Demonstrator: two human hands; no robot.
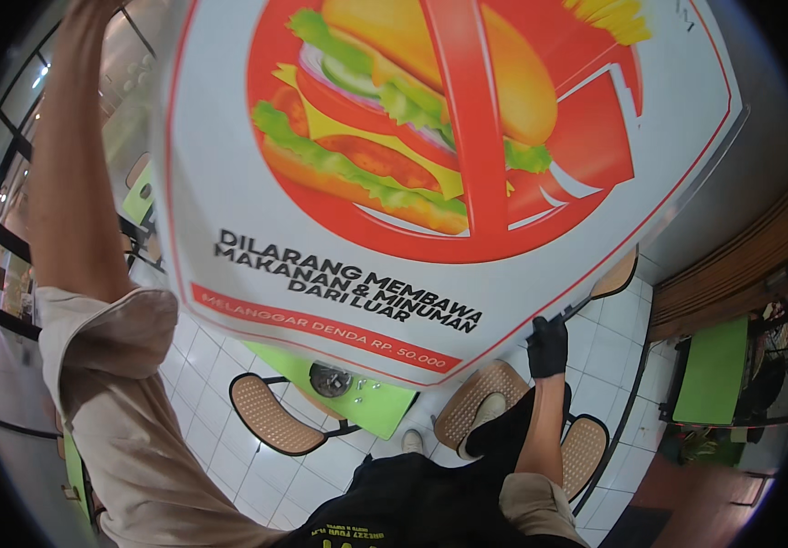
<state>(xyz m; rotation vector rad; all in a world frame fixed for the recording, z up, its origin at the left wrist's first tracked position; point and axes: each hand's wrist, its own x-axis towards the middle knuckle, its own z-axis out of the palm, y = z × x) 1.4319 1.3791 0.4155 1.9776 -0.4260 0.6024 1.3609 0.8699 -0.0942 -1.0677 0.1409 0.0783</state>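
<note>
A large white sign (216, 183) fills the upper middle of the view, close in front of me. It carries a red ring and bar over a burger and drink picture, with dark lettering and a red strip below. My left arm (74, 173), its beige sleeve rolled up, reaches past the sign's left side; the hand is cut off by the top edge. My right hand (547, 347), in a black glove, is closed at the sign's lower right edge, with its fingers bent against it. What lies behind the sign is hidden.
Below stands a green table (380, 406) with a dark round ashtray (331, 380) and small bits. Around it are woven chairs (275, 416); my shoe (490, 408) rests on a woven seat (456, 422). Another green table (709, 370) stands right, dark-framed windows (10, 242) left, white tiles (275, 484) underneath.
</note>
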